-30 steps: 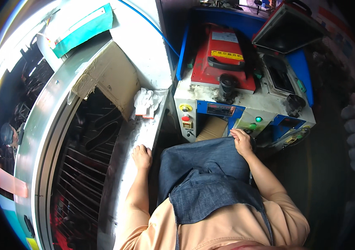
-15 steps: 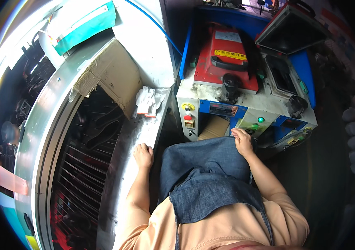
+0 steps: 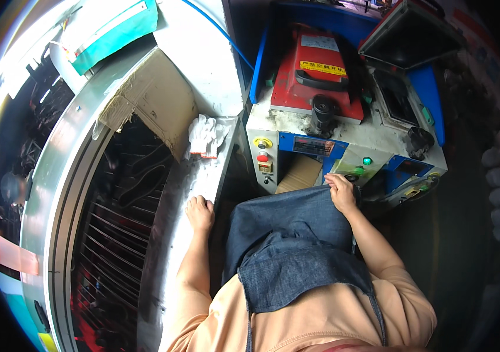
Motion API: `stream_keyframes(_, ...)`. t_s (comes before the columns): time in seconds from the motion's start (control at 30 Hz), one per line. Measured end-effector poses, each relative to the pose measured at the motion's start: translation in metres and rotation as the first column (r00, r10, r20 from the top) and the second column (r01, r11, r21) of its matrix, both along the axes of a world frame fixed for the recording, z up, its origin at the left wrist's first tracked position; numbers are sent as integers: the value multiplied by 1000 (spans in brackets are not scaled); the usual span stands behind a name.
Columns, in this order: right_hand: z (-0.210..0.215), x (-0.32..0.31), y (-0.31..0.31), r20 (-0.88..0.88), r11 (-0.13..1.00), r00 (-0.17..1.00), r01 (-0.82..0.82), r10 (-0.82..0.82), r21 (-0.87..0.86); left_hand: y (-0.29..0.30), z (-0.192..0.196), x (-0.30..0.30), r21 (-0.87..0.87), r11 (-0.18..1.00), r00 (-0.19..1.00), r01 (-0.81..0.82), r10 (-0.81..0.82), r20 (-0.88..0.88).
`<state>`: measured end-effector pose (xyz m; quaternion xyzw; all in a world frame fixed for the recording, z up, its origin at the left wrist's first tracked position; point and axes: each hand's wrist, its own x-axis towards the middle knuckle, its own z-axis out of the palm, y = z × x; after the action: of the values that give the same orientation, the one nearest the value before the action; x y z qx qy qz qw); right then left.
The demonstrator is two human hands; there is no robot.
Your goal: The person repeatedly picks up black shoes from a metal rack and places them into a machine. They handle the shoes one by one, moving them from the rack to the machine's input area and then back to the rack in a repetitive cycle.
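Note:
My left hand (image 3: 200,213) rests on the pale metal ledge (image 3: 171,234) beside the conveyor, fingers loosely bent and nothing held. On my right knee, over the dark denim apron (image 3: 291,220), lies my right hand (image 3: 341,192). Its fingers are slightly apart and curve inward, with nothing seen in them. Just beyond it stands the pressing machine's front panel (image 3: 352,155), with a lit green button. Farther along the ledge from my left hand sits a bunched pair of white gloves (image 3: 206,136) with orange-red cuffs.
A dark wire conveyor (image 3: 115,234) carries black sole-shaped pieces, partly under a cardboard flap (image 3: 156,97). The machine has a red cover (image 3: 314,76), closed, and a raised black-lined lid (image 3: 411,35) at right. A cardboard piece (image 3: 300,174) sits in its front opening.
The whole view has shifted slightly, so the machine and ledge appear a little higher. Both hands stay where they were, with hardly any finger movement.

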<state>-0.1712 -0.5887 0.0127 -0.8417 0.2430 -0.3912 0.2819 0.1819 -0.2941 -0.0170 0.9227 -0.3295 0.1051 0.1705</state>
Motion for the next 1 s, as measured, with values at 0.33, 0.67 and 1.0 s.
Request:
stream_keyframes(0.33,0,0,-3,-9,1000,1000,14,-14,6,-1,-2,2,-33,999,999,27,-26,18)
stream_keyframes(0.67,7,8,7,-101,999,995,26,-21,45,0,5,0,-60,996,998,60,-60,-1)
stream_keyframes(1.0,11,-19,-3,-144,998,988,66,-61,25,1,4,-1,-77,992,995,96,-95,17)
